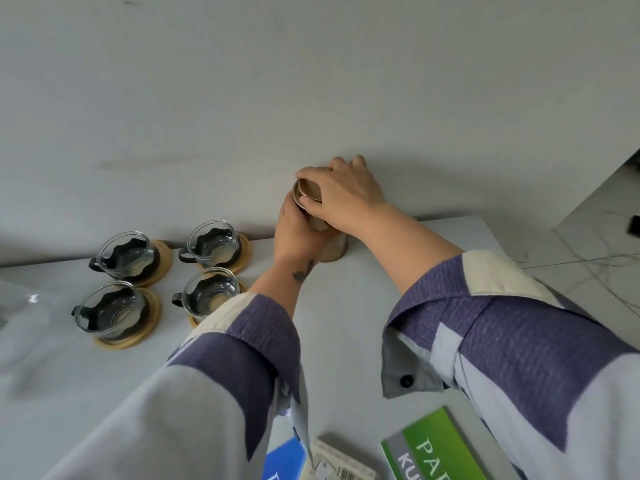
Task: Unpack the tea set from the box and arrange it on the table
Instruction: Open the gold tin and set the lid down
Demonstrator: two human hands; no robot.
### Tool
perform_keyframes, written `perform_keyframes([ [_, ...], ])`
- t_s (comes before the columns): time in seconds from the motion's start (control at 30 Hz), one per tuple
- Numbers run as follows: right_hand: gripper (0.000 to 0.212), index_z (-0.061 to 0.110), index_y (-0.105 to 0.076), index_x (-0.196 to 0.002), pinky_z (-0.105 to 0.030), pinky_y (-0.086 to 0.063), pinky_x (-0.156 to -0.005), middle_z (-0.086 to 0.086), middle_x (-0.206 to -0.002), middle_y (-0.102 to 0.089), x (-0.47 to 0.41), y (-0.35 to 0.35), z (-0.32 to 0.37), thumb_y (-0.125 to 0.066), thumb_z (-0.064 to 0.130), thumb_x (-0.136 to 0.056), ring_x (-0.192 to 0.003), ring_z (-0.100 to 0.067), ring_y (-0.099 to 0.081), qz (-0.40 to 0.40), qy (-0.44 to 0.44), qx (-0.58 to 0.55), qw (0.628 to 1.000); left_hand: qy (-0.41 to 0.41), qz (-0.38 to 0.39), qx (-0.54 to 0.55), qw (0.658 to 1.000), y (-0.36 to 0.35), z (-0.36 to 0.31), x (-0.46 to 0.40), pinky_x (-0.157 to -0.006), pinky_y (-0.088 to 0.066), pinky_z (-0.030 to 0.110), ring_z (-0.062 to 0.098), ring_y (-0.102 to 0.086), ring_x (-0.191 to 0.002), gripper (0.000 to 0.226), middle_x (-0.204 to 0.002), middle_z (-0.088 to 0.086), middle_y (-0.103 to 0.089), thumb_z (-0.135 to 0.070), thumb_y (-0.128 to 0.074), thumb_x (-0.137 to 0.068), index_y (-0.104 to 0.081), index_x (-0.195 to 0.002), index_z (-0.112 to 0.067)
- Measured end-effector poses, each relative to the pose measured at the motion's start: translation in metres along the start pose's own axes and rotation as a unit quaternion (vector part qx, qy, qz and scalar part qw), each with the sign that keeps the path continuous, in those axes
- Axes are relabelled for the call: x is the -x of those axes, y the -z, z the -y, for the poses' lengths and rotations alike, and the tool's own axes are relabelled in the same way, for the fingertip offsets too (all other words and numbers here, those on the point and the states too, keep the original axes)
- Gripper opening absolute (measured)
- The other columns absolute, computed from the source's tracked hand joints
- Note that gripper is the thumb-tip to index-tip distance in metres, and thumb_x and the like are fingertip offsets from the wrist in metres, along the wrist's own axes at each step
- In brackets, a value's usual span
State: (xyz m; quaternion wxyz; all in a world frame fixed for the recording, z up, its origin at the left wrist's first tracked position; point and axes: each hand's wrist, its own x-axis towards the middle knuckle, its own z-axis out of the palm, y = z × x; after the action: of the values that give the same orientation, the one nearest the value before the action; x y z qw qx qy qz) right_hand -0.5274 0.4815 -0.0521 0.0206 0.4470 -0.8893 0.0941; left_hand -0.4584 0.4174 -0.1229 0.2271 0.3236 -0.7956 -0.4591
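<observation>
A glass teapot with a bamboo lid (309, 189) stands at the far edge of the white table (363, 306), against the wall. My left hand (297, 233) wraps around the pot's body. My right hand (343, 195) grips the lid from above. Most of the pot is hidden by both hands; only its base (337, 249) and the lid's rim show. Several glass cups with black holders (126, 254) sit on round bamboo coasters (162, 261) in a square group to the left.
Clear plastic wrap (24, 306) lies at the left edge. A green box (436, 448), a blue item (284, 459) and a barcoded card (341, 462) lie at the near edge. The table's right edge drops to a tiled floor with cables (588, 251).
</observation>
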Motion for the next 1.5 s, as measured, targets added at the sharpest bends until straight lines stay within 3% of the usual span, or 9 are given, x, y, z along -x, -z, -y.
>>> perform_keyframes([
  [0.3,0.042,0.029,-0.053,-0.132,-0.035,-0.038,-0.092,-0.009,-0.121,-0.059,-0.009,0.026,0.005,-0.046,0.041,-0.093,-0.115,-0.031,-0.051,0.05,0.08,0.073,0.993,-0.032,-0.01,-0.043,0.998,-0.002,0.009,-0.003,-0.094,-0.044,0.03,0.015,-0.049,-0.121,0.092,-0.136,-0.004,-0.048,-0.042,-0.081,-0.064,-0.034,-0.14,-0.021],
  [0.47,0.041,0.036,-0.058,-0.128,-0.021,-0.037,-0.098,0.009,-0.136,-0.056,-0.022,0.034,-0.011,-0.057,0.044,-0.088,-0.125,-0.015,-0.05,0.09,0.008,-0.151,0.984,-0.031,-0.008,-0.042,0.999,-0.002,0.012,-0.005,-0.091,-0.042,0.026,0.015,-0.05,-0.118,0.087,-0.132,-0.004,-0.05,-0.041,-0.082,-0.064,-0.037,-0.136,-0.02],
  [0.7,0.05,0.032,-0.051,-0.135,-0.024,-0.034,-0.106,0.006,-0.144,-0.048,-0.013,0.033,-0.011,-0.057,0.046,-0.087,-0.132,-0.017,-0.044,0.065,-0.013,-0.189,0.98,-0.037,0.003,-0.033,0.999,-0.001,0.014,-0.006,-0.098,-0.041,0.028,0.015,-0.047,-0.121,0.089,-0.133,-0.003,-0.048,-0.039,-0.083,-0.063,-0.037,-0.136,-0.02],
  [0.87,0.041,0.027,-0.058,-0.111,-0.022,-0.045,-0.073,0.007,-0.103,-0.064,0.026,0.05,-0.017,-0.063,0.053,-0.08,-0.091,-0.009,-0.061,0.002,-0.124,-0.377,0.918,-0.036,0.004,-0.031,0.999,0.001,0.014,-0.006,-0.102,-0.04,0.03,0.016,-0.046,-0.123,0.092,-0.134,-0.002,-0.047,-0.037,-0.084,-0.062,-0.036,-0.138,-0.019],
  [1.1,0.019,0.019,-0.064,-0.094,-0.023,-0.042,-0.066,0.003,-0.079,-0.063,0.099,0.003,-0.028,-0.065,0.037,-0.085,-0.07,-0.009,-0.055,0.131,-0.177,-0.488,0.844,-0.035,0.002,-0.027,0.999,0.002,0.011,-0.004,-0.097,-0.037,0.025,0.018,-0.046,-0.123,0.085,-0.136,0.002,-0.046,-0.034,-0.079,-0.067,-0.035,-0.137,-0.015],
  [1.2,0.027,0.021,-0.063,-0.094,-0.023,-0.046,-0.064,0.007,-0.082,-0.066,0.116,-0.03,-0.021,-0.07,0.042,-0.078,-0.072,-0.009,-0.06,0.15,-0.196,-0.433,0.867,-0.038,-0.002,-0.03,0.999,0.002,0.012,-0.004,-0.101,-0.038,0.027,0.018,-0.045,-0.125,0.092,-0.138,0.001,-0.045,-0.036,-0.083,-0.064,-0.033,-0.139,-0.016],
  [1.3,0.038,0.02,-0.063,-0.104,-0.026,-0.047,-0.075,0.006,-0.098,-0.066,0.126,-0.07,-0.011,-0.074,0.038,-0.073,-0.092,-0.018,-0.058,0.037,-0.154,-0.335,0.929,-0.034,0.003,-0.036,0.999,0.002,0.012,-0.003,-0.103,-0.038,0.029,0.018,-0.043,-0.127,0.096,-0.141,0.001,-0.042,-0.038,-0.083,-0.065,-0.031,-0.142,-0.017],
  [1.4,0.047,0.016,-0.065,-0.105,-0.027,-0.042,-0.075,0.002,-0.108,-0.067,0.13,-0.101,-0.001,-0.079,0.038,-0.066,-0.092,-0.025,-0.055,-0.069,-0.079,-0.203,0.974,-0.037,0.002,-0.043,0.998,0.001,0.012,-0.002,-0.102,-0.038,0.029,0.018,-0.043,-0.127,0.095,-0.14,0.001,-0.042,-0.04,-0.082,-0.066,-0.03,-0.142,-0.017],
  [1.5,0.05,0.017,-0.066,-0.104,-0.034,-0.048,-0.073,-0.001,-0.118,-0.065,0.134,-0.124,-0.001,-0.08,0.042,-0.063,-0.095,-0.03,-0.058,-0.101,-0.07,-0.099,0.987,-0.04,0.001,-0.052,0.998,0.001,0.012,-0.003,-0.101,-0.037,0.028,0.019,-0.042,-0.128,0.095,-0.141,0.001,-0.042,-0.041,-0.081,-0.067,-0.03,-0.142,-0.017],
])
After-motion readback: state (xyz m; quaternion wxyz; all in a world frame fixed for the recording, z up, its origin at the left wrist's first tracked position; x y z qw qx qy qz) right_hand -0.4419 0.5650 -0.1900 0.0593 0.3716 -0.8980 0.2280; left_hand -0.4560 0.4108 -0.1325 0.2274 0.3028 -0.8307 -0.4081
